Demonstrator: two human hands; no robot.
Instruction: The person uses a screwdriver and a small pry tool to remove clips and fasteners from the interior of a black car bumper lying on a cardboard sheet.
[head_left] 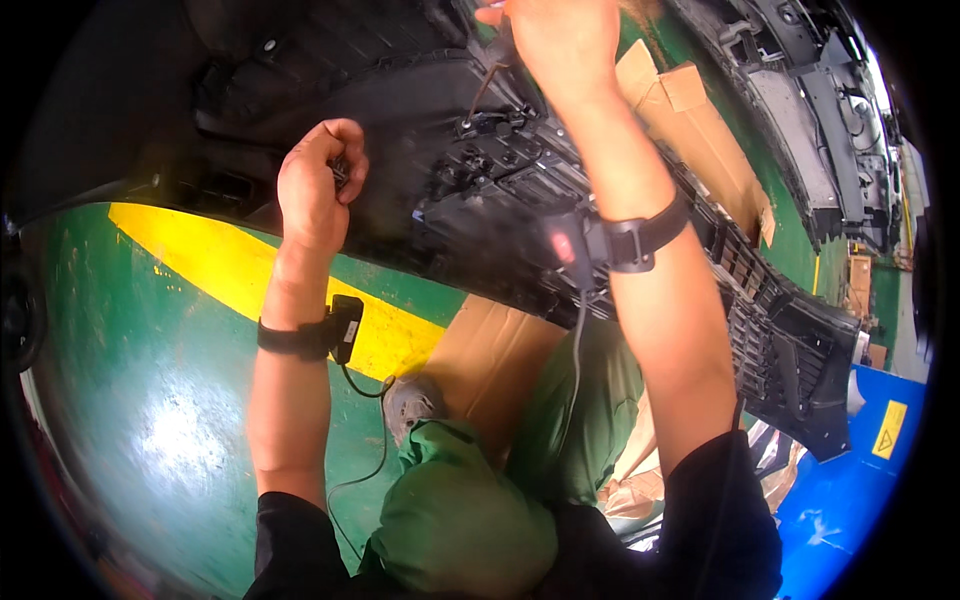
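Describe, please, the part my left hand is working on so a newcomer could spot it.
Start at the yellow floor stripe on the green floor. Above it lies a long black plastic car bumper, its inner side up, and the left hand grips its near edge. Unlike another dark part lying farther right, it rests on cardboard.

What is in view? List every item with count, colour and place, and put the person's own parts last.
Car bumper panel: one, black, across the top and middle, with a grille section running to the right.
Second body part: one, black, upper right.
Cardboard sheets: at least two, brown, one upper right, one under the bumper at centre.
Floor: green, with a yellow stripe at left.
Blue surface: one, lower right, with a yellow label.
Shoe: one, grey, centre.
Trousers: green, bottom centre.
Wrist bands: two, black, cabled, one left, one right.
Left hand: closed on a small dark part on the bumper.
Right hand: top, on the bumper, grip unclear.
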